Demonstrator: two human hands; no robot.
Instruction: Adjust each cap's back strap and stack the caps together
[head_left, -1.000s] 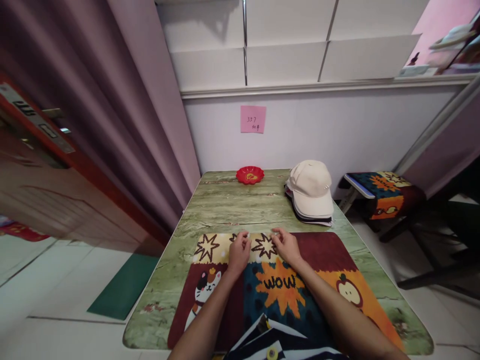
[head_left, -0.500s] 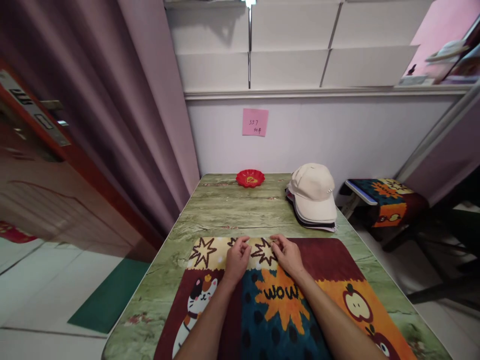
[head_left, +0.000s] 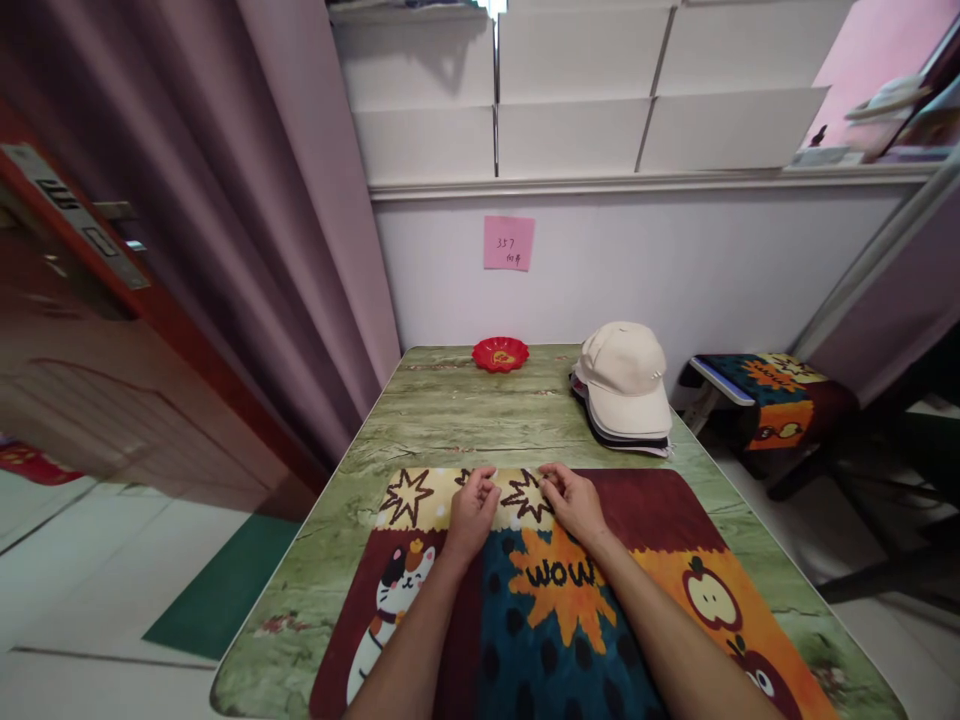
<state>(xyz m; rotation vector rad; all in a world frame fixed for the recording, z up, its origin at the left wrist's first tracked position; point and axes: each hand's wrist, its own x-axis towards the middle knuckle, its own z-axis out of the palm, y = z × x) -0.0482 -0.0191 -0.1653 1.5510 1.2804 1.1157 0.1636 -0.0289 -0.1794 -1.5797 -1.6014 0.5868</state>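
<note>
A colourful cartoon mat (head_left: pixel 660 520) with a cat, stars, an apple and the word "WOW" lies flat on the green wood-grain table (head_left: pixel 450 410). My left hand (head_left: pixel 472 510) and my right hand (head_left: pixel 574 500) rest side by side on the mat's far edge, fingers curled and pinching at the fabric near the star pattern. Whether the fingers grip the edge or only press on it is hard to make out. Beyond the mat, at the table's far right, sits a stack of caps (head_left: pixel 626 385) with a cream one on top.
A small red dish (head_left: pixel 499 353) stands at the table's far edge by the wall, under a pink sticky note (head_left: pixel 508 242). A stool with a similar patterned cover (head_left: pixel 765 390) stands to the right. Purple curtain and a door are on the left.
Both hands have stayed at the mat's far edge; the fingers curled in slightly. The view shifted a little as my head moved.
</note>
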